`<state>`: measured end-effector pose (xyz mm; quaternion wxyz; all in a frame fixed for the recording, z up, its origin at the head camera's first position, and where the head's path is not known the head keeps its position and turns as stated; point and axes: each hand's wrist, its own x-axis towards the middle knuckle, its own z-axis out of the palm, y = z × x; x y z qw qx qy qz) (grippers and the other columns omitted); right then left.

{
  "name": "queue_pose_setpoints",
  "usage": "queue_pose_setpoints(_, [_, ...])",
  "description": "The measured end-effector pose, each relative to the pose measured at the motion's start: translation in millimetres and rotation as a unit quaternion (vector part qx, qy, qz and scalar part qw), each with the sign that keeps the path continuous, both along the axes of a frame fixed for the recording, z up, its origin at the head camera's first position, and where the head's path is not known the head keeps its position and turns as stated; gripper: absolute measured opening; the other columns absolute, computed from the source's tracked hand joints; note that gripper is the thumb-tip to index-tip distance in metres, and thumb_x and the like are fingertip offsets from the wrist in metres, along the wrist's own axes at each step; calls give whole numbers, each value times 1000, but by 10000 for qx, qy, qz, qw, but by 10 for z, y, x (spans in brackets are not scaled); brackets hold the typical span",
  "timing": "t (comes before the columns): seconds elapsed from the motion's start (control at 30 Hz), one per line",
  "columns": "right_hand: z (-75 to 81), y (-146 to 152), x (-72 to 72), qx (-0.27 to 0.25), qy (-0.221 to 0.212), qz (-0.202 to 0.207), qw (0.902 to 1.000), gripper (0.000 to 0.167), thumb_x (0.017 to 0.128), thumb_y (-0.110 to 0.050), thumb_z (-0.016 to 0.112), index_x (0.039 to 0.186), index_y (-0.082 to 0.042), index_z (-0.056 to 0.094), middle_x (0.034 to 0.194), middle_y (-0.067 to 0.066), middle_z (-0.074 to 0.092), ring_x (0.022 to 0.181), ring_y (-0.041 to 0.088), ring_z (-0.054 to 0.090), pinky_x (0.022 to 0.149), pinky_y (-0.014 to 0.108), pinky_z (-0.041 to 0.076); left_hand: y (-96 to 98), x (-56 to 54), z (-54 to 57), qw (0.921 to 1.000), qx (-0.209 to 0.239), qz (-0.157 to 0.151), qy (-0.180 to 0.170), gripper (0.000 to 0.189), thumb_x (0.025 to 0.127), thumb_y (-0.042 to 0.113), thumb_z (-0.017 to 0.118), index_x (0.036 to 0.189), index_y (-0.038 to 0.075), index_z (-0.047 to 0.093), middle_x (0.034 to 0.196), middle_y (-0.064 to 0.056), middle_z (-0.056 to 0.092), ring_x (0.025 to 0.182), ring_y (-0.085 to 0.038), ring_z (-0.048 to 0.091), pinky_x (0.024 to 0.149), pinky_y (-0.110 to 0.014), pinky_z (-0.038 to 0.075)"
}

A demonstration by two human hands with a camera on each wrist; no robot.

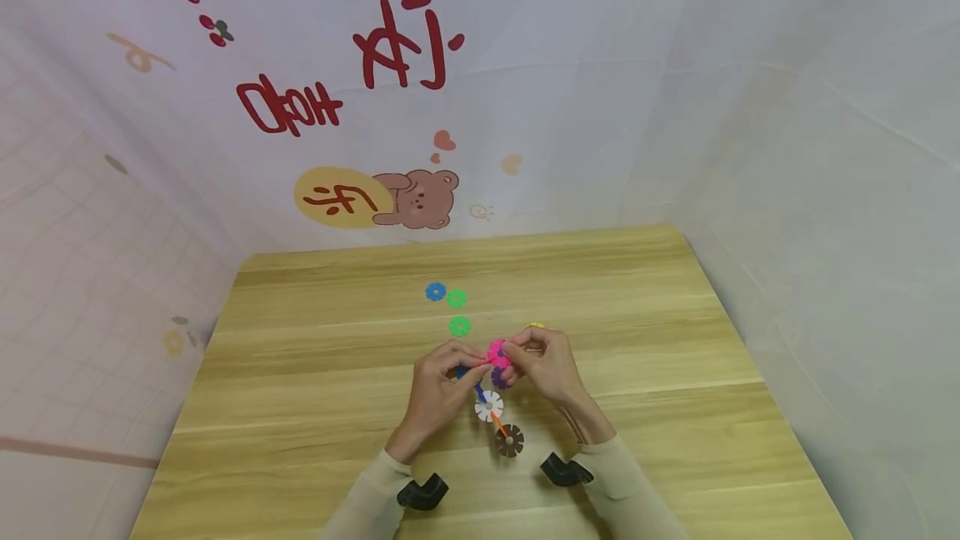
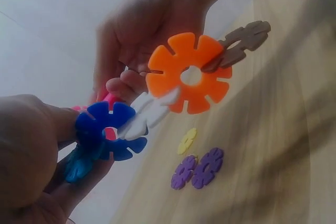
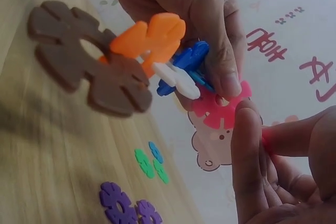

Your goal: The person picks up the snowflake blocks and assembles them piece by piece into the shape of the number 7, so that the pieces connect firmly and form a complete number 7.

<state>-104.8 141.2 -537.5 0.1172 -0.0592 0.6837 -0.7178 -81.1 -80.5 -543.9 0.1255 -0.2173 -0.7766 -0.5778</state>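
Observation:
Slotted plastic snowflake discs are joined in a chain: brown (image 3: 58,35), orange (image 2: 170,59), white (image 2: 142,116), dark blue (image 2: 107,124), light blue (image 2: 79,166) and pink (image 3: 218,111). My left hand (image 1: 438,386) pinches the chain's pink end between thumb and fingers, with the brown end hanging toward me. A second pink disc (image 1: 497,352) is pinched by my right hand (image 1: 551,365), edge to edge with the first. Fingers partly cover both pink discs, so I cannot tell whether their slots are engaged.
On the wooden table (image 1: 315,407) beyond my hands lie a blue disc (image 1: 436,292) and two green discs (image 1: 460,326). Two purple discs (image 2: 207,169) and a yellow disc (image 2: 187,141) are near my right hand. A printed cloth (image 1: 570,107) hangs behind the table.

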Motion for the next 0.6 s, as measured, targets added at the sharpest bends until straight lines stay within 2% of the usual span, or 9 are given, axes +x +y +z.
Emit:
queue_pose_setpoints(0.17, [-15,42,-4,5,-11,164,9999,20,107,-3,74,114,15,71,96,18,85,68,15,81,67,36,72,5,5,-14,10000,-2,0,-48,4,95,2,90,96,2,86,104,-11,84,93,-22,81,72,-22,66])
queue_pose_setpoints(0.33, [-29,101,-9,54,208,261,9994,20,111,-6,71,113,13,72,97,22,83,70,15,81,69,38,73,15,1,-18,9999,30,-98,-28,7,97,4,89,97,-1,84,105,-10,85,97,-27,83,80,-23,69])
queue_pose_setpoints(0.5, [-77,171,-12,380,373,-45,9986,27,116,-16,66,112,10,75,95,27,80,74,18,81,74,39,73,-32,17,0,9998,-12,-28,-187,5,98,5,89,97,3,84,108,-7,86,100,-27,84,83,-27,72])
queue_pose_setpoints(0.6, [-124,243,-26,629,527,-355,9960,26,114,-16,69,112,8,76,97,31,78,77,20,81,77,38,73,-87,29,13,9994,-67,62,-325,7,97,2,89,98,8,85,110,-5,86,103,-25,84,86,-34,73])
